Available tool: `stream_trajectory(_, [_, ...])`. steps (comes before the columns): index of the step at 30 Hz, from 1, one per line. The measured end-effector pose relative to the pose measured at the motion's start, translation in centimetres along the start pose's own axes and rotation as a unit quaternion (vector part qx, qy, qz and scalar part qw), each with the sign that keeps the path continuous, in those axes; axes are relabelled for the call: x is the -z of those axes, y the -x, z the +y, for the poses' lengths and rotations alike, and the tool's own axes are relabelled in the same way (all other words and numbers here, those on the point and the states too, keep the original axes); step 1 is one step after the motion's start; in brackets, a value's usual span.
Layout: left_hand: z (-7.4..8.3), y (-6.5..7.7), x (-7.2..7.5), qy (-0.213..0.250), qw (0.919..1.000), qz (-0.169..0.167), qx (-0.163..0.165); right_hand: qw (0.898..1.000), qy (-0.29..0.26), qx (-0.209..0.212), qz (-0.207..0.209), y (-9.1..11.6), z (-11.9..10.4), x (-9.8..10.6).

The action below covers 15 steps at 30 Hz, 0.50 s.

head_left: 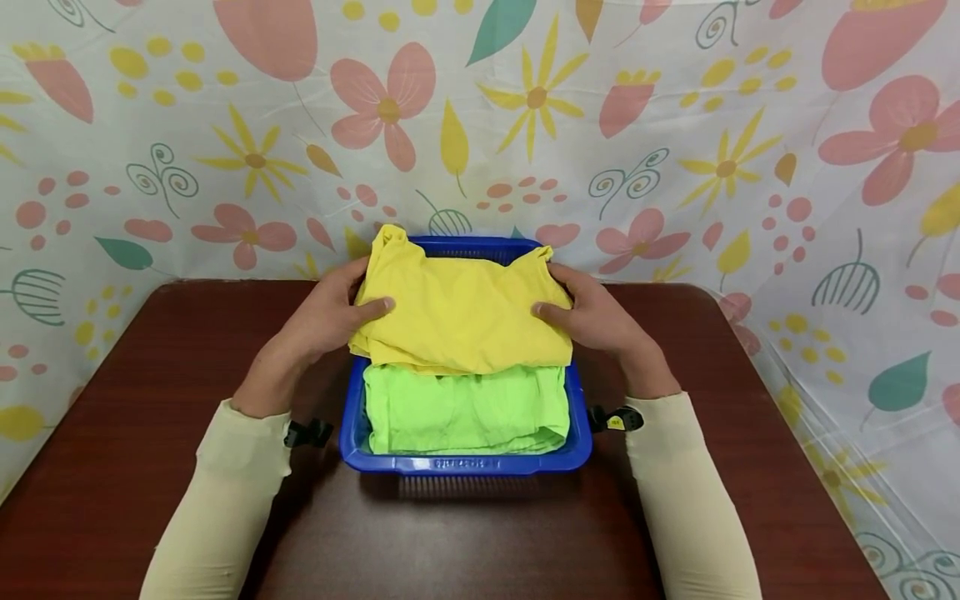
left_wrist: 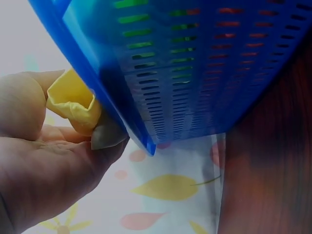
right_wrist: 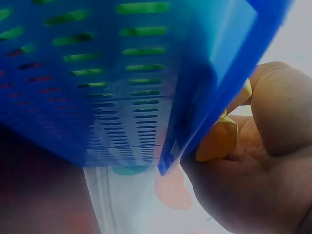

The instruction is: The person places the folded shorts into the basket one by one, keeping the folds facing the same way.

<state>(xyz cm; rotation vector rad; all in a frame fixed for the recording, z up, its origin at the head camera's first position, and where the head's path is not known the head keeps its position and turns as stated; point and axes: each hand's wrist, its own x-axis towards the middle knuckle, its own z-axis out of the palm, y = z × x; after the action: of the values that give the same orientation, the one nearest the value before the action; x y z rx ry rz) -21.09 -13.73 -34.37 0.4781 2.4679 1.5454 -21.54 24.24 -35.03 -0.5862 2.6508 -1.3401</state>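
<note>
A folded yellow cloth [head_left: 457, 308] lies across the far half of a blue slotted basket [head_left: 465, 462] on a brown table. My left hand [head_left: 330, 312] grips its left edge, thumb on top, fingers underneath. My right hand [head_left: 592, 312] grips its right edge the same way. A folded light-green cloth [head_left: 465, 408] lies in the basket under the yellow one. In the left wrist view a fold of yellow cloth [left_wrist: 73, 102] sits between my fingers [left_wrist: 44, 161] beside the basket wall [left_wrist: 195, 73]. The right wrist view shows yellow cloth [right_wrist: 219, 139] in my palm [right_wrist: 253, 180] against the basket wall [right_wrist: 97, 73].
The brown table [head_left: 112, 467] extends around the basket on every side. A flower-patterned sheet [head_left: 675, 125] hangs close behind and to the right of the table. Black wrist straps [head_left: 307, 432] sit at both cuffs.
</note>
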Motion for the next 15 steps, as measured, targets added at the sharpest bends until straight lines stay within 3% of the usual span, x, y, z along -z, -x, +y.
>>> stream_trajectory(3, [-0.1, 0.02, -0.17, -0.027, 0.9996, 0.007, -0.005, 0.999, 0.039, 0.005, -0.004, -0.07, -0.1, -0.2])
stream_trajectory(9, [-0.2, 0.01, -0.41, -0.087, 0.9959, 0.018, -0.02, 0.998, 0.064, 0.008, -0.01, -0.19, -0.32, -0.5])
stream_trajectory(15, [-0.17, 0.03, -0.4, -0.138, 0.9904, 0.008, 0.008, 0.993, 0.111, -0.018, -0.022, -0.27, -0.58, -0.61])
